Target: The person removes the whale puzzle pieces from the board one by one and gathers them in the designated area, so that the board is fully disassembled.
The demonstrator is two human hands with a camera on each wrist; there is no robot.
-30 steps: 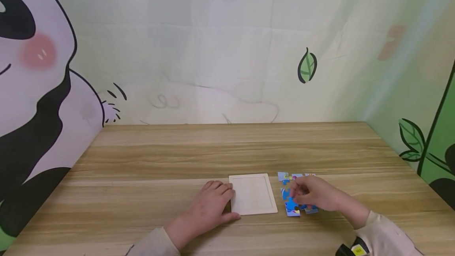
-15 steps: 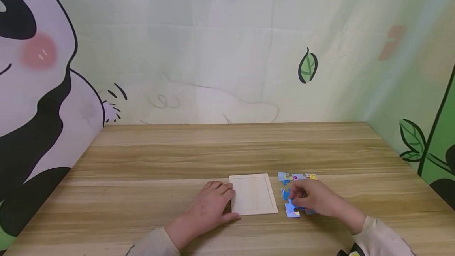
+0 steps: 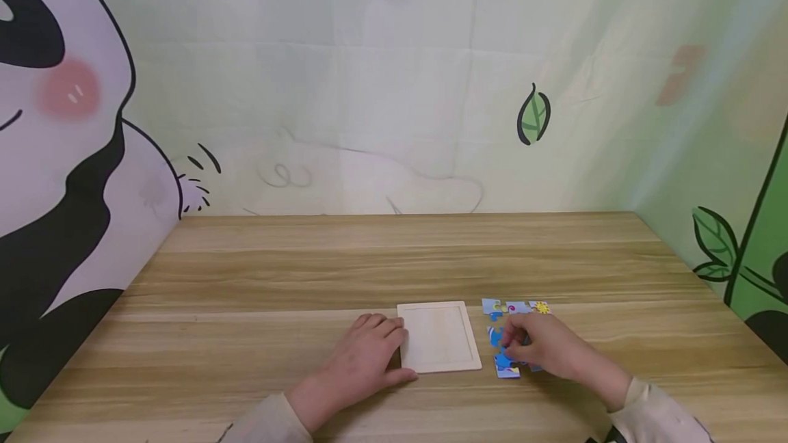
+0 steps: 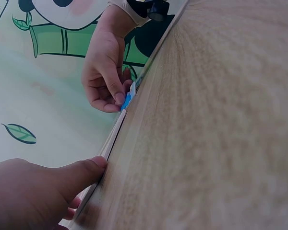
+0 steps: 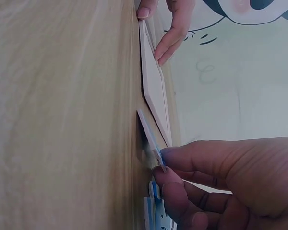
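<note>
A flat wooden puzzle tray (image 3: 440, 337) with a raised rim lies on the table, its inside bare. My left hand (image 3: 366, 354) rests at the tray's left side, thumb by the near left corner and fingers along the edge. To the right of the tray lie several blue picture puzzle pieces (image 3: 491, 306), set close together in rows. Over them is my right hand (image 3: 544, 344), which hides some of them. In the right wrist view, its thumb and fingertip pinch a puzzle piece (image 5: 151, 136) that stands tilted, its far end raised off the table.
The wooden table (image 3: 277, 258) stretches out behind and to both sides of the tray. A pale wall (image 3: 369, 122) with painted leaves rises at its back edge, with a painted panda (image 3: 55, 156) at the left.
My right hand has shifted slightly, uncovering a piece with a yellow sun at the back right. The near left piece has moved a little towards me. My left hand has stayed in place.
</note>
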